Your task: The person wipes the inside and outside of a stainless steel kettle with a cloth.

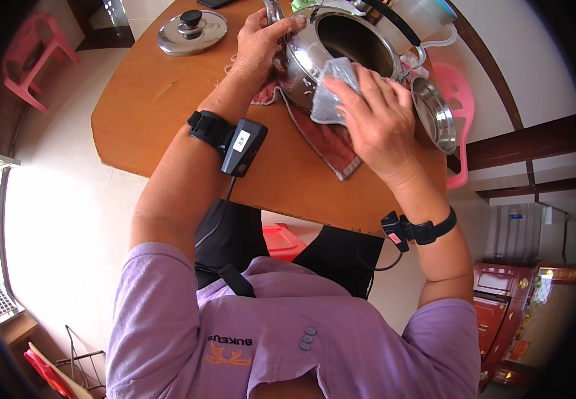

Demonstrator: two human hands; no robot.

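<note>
A stainless steel kettle (300, 75) without its lid lies tilted on the wooden table, its round opening facing up and to the right. My left hand (263, 45) grips it around the spout at the upper left. In my right hand (380, 114) is a grey mesh scrubbing cloth (335, 95), pressed flat against the kettle's outer wall below the opening. White suds or wet streaks show on the steel near the cloth. Under the kettle lies a reddish-brown towel (325, 144). The black kettle handle (393, 20) points away at the upper right.
The kettle lid (192, 32) with its black knob rests on the table (168, 114) at the far left. Right of the kettle stands a shallow steel bowl (433, 114), close to the table's edge. Behind it are a translucent plastic jug (412, 20) and a pink plastic chair (455, 95).
</note>
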